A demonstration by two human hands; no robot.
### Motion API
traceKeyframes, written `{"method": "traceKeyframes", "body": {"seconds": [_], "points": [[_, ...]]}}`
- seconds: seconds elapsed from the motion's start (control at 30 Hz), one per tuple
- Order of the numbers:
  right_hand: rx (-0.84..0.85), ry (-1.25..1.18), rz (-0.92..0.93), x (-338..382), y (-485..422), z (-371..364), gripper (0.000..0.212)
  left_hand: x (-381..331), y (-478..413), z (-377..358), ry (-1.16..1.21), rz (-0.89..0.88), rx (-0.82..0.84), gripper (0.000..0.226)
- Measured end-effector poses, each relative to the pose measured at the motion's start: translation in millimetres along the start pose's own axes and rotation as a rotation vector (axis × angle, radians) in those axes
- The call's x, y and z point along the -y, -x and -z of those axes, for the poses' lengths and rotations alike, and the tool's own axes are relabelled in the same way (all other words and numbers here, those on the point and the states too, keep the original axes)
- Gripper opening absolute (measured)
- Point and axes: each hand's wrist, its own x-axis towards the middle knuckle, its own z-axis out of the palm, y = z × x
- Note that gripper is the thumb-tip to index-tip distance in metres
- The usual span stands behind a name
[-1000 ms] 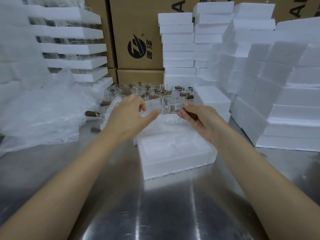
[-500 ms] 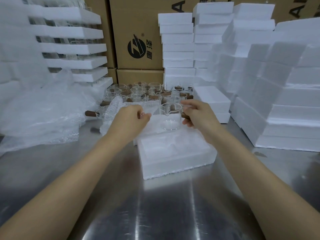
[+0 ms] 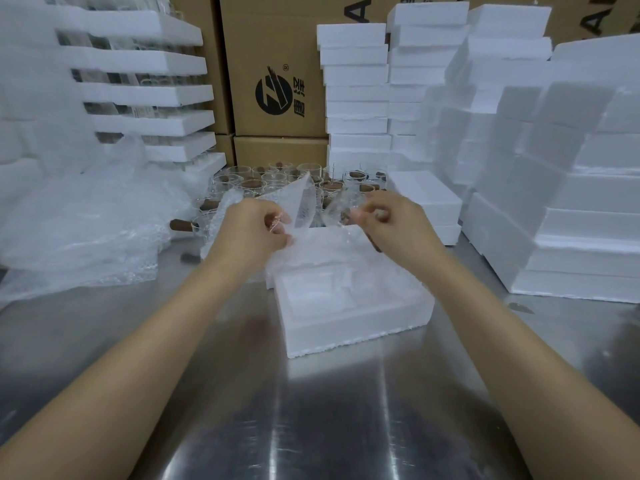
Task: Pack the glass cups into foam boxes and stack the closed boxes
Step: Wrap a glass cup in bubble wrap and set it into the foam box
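Wrapping step: the left hand pinches the bubble wrap, and the right hand has its grip curled round the blurred glass cup. Next, likely lower it into the foam box at six o'clock.

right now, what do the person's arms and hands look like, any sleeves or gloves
Nothing is worn: the left hand and right hand are bare, with no gloves, rings or watch visible, and the left forearm and right forearm show no sleeves in view.
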Motion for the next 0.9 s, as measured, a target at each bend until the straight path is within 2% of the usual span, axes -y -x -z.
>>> {"method": "traceKeyframes", "body": {"seconds": [0.07, 0.13, 0.2, 0.23, 0.3, 0.33, 0.47, 0.53, 0.63, 0.77, 0.9], "points": [[0.033, -0.343, -0.108, 2.6, -0.9, 5.9, 0.03, -4.6, 2.9, 0.0, -0.011, -0.041, 0.022, 0.021], [0.13, -0.701, -0.215, 6.5, -1.5, 8.1, 0.027, -9.8, 6.3, -1.7, -0.029, -0.088, 0.043, 0.028], [0.223, -0.923, -0.288, 9.5, -1.5, 7.8, 0.027, -13.2, 8.5, -3.1, -0.036, -0.133, 0.047, 0.028], [0.265, -0.936, -0.293, 9.9, -1.1, 7.2, 0.03, -15.4, 9.4, -3.2, -0.027, -0.147, 0.04, 0.026], [0.324, -0.833, -0.277, 7.4, -0.5, 5.9, 0.027, -16.7, 9.2, -3.4, -0.018, -0.156, 0.011, 0.01], [0.333, -0.768, -0.276, 5.8, -0.7, 5.9, 0.025, -17.2, 9.0, -3.7, -0.023, -0.163, -0.019, 0.01], [0.315, -0.647, -0.317, 3.3, -1.7, 3.3, 0.027, -17.4, 6.9, -4.0, 0.126, -0.176, -0.134, 0.033], [0.327, -0.684, -0.321, 3.2, -1.1, -0.6, 0.023, -21.8, 9.0, -4.0, 0.176, -0.242, -0.124, 0.036], [0.31, -0.758, -0.315, 3.7, 0.0, -8.0, 0.022, -30.0, 15.3, -6.8, 0.218, -0.355, -0.057, 0.017], [0.213, -0.879, -0.353, 3.7, -1.2, -10.8, 0.013, -34.6, 21.2, -11.3, 0.19, -0.459, 0.06, 0.013], [0.212, -0.907, -0.263, 7.6, 0.9, -14.7, 0.023, -40.6, 28.4, -19.9, 0.21, -0.612, 0.027, 0.018]]}}
